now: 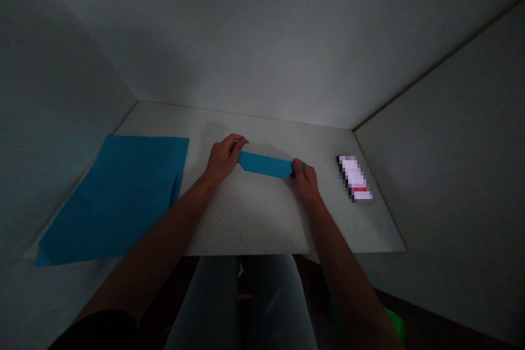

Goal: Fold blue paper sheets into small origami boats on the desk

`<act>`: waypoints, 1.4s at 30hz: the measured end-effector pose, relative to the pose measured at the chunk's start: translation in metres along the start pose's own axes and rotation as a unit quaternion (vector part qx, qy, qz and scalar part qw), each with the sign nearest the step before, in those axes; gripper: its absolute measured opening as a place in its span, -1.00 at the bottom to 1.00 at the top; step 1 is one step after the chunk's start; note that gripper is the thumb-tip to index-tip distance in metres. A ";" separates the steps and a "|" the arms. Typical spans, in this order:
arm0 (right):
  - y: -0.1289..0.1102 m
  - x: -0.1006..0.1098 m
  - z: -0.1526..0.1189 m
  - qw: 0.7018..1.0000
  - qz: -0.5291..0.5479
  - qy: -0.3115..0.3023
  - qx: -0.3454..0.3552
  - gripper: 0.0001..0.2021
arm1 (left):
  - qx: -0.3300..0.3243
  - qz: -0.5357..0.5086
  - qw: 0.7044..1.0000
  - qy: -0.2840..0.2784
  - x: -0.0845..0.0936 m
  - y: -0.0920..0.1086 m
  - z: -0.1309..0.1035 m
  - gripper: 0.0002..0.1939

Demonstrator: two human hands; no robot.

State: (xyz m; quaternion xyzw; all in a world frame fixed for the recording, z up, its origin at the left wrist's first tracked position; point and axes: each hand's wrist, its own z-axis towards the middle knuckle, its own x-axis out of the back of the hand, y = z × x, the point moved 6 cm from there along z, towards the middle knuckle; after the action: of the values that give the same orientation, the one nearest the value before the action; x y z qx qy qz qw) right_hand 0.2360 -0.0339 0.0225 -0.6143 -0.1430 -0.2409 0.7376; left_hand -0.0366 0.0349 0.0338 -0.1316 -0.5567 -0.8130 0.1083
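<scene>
Left hand and right hand gripping opposite ends of one blue paper strip mid-desk, one large blue sheet partly hidden by left forearm, one smartphone at right

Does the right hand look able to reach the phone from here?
Probably yes: only tabletop shows between the right hand and the phone, though it would likely have to release the blue strip first.

On the table, we find paper at left and a phone at right. We note a strip between them.
</scene>
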 end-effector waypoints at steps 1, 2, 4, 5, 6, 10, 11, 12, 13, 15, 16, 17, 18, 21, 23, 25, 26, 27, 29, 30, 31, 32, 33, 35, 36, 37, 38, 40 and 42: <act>-0.001 0.005 -0.007 1.000 -0.012 0.012 0.006 -0.32 | -0.006 0.002 1.000 -0.003 -0.001 0.002 0.000 -0.66; -0.003 0.010 -0.015 0.999 -0.022 0.027 0.013 -0.35 | -0.012 0.003 1.000 -0.004 -0.001 0.003 0.000 -0.66; -0.008 0.019 -0.034 0.998 -0.044 0.045 0.023 -0.40 | -0.018 0.008 1.000 -0.004 -0.002 0.005 0.000 -0.66; -0.010 0.021 -0.045 0.997 -0.060 0.034 0.025 -0.42 | -0.019 0.010 1.000 -0.005 -0.003 0.006 0.000 -0.66; -0.012 0.021 -0.056 0.997 -0.078 0.007 0.027 -0.44 | -0.019 0.012 1.000 -0.008 -0.004 0.006 0.000 -0.67; -0.014 0.029 -0.104 0.988 -0.146 -0.052 0.012 -0.51 | -0.009 -0.011 0.999 0.030 0.000 0.011 0.003 -0.68; -0.013 0.036 -0.113 0.987 -0.159 -0.037 0.002 -0.51 | 0.000 -0.030 0.998 0.055 0.005 0.013 0.003 -0.66; -0.010 0.045 -0.121 0.985 -0.171 -0.013 -0.011 -0.49 | 0.012 -0.051 0.996 0.078 0.010 0.016 0.001 -0.64; -0.007 0.055 -0.127 0.983 -0.179 0.016 -0.027 -0.48 | 0.024 -0.072 0.993 0.095 0.016 0.019 -0.003 -0.61; 0.000 0.076 -0.131 0.979 -0.181 0.069 -0.057 -0.45 | 0.037 -0.096 0.990 0.095 0.027 0.028 -0.019 -0.60; 0.004 0.086 -0.129 0.977 -0.177 0.092 -0.071 -0.43 | 0.037 -0.094 0.992 0.080 0.034 0.033 -0.030 -0.61; 0.006 0.096 -0.124 0.975 -0.174 0.113 -0.081 -0.41 | 0.035 -0.082 0.994 0.061 0.041 0.037 -0.044 -0.63; 0.009 0.105 -0.118 0.971 -0.175 0.135 -0.089 -0.39 | 0.032 -0.060 0.997 0.043 0.049 0.040 -0.060 -0.65; 0.012 0.126 -0.095 0.956 -0.211 0.173 -0.109 -0.35 | 0.024 0.046 0.999 0.014 0.085 0.040 -0.111 -0.70; 0.015 0.134 -0.090 0.939 -0.243 0.202 -0.137 -0.36 | 0.015 0.121 0.992 -0.007 0.112 0.034 -0.144 -0.68; 0.016 0.132 -0.095 0.931 -0.245 0.227 -0.147 -0.37 | 0.004 0.195 0.980 -0.029 0.138 0.024 -0.173 -0.57; 0.017 0.127 -0.101 0.934 -0.236 0.228 -0.143 -0.37 | 0.002 0.227 0.973 -0.044 0.150 0.018 -0.187 -0.48; 0.018 0.119 -0.108 0.939 -0.224 0.221 -0.136 -0.37 | 0.004 0.258 0.965 -0.057 0.161 0.011 -0.199 -0.39; 0.021 0.100 -0.123 0.954 -0.199 0.189 -0.122 -0.33 | 0.006 0.299 0.950 -0.088 0.177 -0.003 -0.220 -0.27; 0.022 0.090 -0.129 0.960 -0.190 0.170 -0.119 -0.31 | 0.002 0.309 0.945 -0.102 0.182 -0.010 -0.227 -0.26; 0.023 0.081 -0.135 0.964 -0.184 0.151 -0.116 -0.29 | -0.006 0.313 0.943 -0.112 0.187 -0.016 -0.233 -0.29; 0.023 0.073 -0.139 0.968 -0.180 0.135 -0.113 -0.27 | -0.017 0.313 0.942 -0.120 0.190 -0.020 -0.236 -0.34; 0.023 0.068 -0.142 0.970 -0.178 0.124 -0.111 -0.26 | -0.028 0.309 0.942 -0.125 0.192 -0.024 -0.238 -0.38; 0.023 0.063 -0.143 0.973 -0.176 0.107 -0.106 -0.24 | -0.045 0.301 0.943 -0.132 0.195 -0.029 -0.239 -0.42; 0.023 0.062 -0.143 0.974 -0.175 0.102 -0.103 -0.23 | -0.052 0.300 0.943 -0.136 0.196 -0.029 -0.239 -0.42; 0.023 0.063 -0.142 0.975 -0.173 0.099 -0.099 -0.23 | -0.059 0.300 0.941 -0.142 0.196 -0.029 -0.239 -0.41; 0.023 0.064 -0.142 0.976 -0.171 0.097 -0.096 -0.22 | -0.066 0.303 0.939 -0.149 0.195 -0.027 -0.239 -0.41; 0.024 0.066 -0.141 0.978 -0.166 0.097 -0.087 -0.22 | -0.069 0.309 0.934 -0.162 0.194 -0.023 -0.239 -0.42; 0.027 0.066 -0.141 0.978 -0.164 0.098 -0.086 -0.23 | -0.052 0.322 0.931 -0.161 0.195 -0.019 -0.238 -0.48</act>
State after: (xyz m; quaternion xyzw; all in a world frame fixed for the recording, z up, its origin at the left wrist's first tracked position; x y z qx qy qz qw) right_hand 0.2941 -0.1796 0.0049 -0.6173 -0.1473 -0.4290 0.6428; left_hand -0.2491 -0.1858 0.0001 -0.4389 -0.4516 -0.7298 0.2663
